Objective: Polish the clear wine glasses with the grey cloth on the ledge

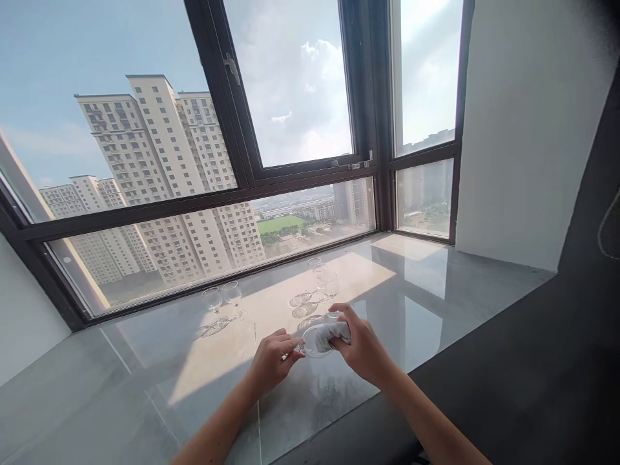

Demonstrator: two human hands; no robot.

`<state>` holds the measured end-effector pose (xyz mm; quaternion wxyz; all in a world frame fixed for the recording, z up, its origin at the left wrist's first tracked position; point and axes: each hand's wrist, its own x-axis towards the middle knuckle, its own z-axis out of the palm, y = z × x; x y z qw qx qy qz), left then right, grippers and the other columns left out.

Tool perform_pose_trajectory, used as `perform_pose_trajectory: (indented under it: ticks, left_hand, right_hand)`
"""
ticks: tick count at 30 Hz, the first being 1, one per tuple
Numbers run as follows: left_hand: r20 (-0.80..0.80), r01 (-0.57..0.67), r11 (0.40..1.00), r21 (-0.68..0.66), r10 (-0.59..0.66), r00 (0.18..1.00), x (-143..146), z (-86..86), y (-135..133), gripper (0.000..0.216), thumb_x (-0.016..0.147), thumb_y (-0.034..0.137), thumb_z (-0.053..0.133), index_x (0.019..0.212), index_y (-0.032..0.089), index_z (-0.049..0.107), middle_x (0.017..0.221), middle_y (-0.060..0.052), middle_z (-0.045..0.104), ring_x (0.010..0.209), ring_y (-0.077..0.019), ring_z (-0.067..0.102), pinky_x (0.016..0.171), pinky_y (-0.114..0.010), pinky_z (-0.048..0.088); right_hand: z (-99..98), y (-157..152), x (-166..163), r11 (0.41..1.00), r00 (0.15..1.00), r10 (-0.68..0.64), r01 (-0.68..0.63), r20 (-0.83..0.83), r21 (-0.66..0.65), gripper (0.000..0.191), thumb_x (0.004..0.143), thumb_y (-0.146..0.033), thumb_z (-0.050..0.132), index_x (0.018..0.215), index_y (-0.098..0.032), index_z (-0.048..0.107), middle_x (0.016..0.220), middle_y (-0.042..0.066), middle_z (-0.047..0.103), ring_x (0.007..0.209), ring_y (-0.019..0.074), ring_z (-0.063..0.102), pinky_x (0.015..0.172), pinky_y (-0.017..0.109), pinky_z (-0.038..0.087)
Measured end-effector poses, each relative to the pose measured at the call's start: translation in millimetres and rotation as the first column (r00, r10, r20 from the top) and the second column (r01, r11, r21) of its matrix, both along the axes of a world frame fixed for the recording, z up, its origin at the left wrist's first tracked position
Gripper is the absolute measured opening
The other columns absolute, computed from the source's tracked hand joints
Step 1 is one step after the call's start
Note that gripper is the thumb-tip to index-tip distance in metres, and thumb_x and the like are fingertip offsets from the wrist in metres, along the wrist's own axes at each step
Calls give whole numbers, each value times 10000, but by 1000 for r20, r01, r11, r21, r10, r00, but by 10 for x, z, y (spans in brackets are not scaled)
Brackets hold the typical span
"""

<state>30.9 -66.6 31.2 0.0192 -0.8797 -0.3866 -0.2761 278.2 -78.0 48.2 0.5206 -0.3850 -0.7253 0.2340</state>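
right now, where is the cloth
The cloth sits low centre in the head view, bunched in the right hand against the glass the left hand holds.

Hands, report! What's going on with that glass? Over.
Left hand grips glass. Right hand presses cloth on it. Behind, other glasses stand apart.

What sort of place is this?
Likely a high-rise flat: wide stone window ledge, windows facing tower blocks, stemmed glasses on it; the left hand holds another glass, the right hand a cloth.
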Motion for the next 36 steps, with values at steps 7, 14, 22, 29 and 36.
perform_pose_trajectory:
  ticks: [7,14,22,29,36]
  left_hand:
    - [72,25,998,-53,-21,997,65,25,-27,192,945,271,550,1000,246,732,676,-24,623,726,-173,504,650,-266,369]
    - [240,-45,988,-149,81,967,97,-21,-34,150,897,216,555,817,186,678,757,-36,622,745,-159,552,667,-261,406]
    - [647,393,740,-547,75,759,294,77,-190,286,821,444,694,876,164,695,917,-84,711,885,-203,637,822,-322,480]
    - [830,605,591,-534,231,507,278,-65,-143,323,715,431,809,846,160,690,948,-77,701,874,-176,619,798,-292,465]
    - [826,664,493,-562,371,424,228,-68,-128,283,735,371,805,850,181,629,1022,-71,674,805,-131,625,816,-301,511]
  right_hand:
    - [132,-43,50,860,864,286,-422,-414,-287,462,717,-259,674,1148,-224,512,711,-54,544,584,112,470,535,227,377]
    - [80,109,21,967,799,-73,-91,-597,-239,529,716,-376,738,1148,-180,503,674,-39,543,557,129,494,500,240,401]
    - [-195,-56,-150,997,976,-66,59,-206,-43,375,801,-253,622,1160,-211,521,754,-2,639,635,181,601,606,287,485]
    - [-327,-198,-143,994,964,-77,53,-256,-100,343,835,-312,625,1143,-207,519,772,19,663,627,188,617,580,282,495]
    - [-435,-177,-118,965,908,-257,224,-332,-134,371,837,-389,635,1134,-188,536,815,54,670,641,198,616,545,283,493]
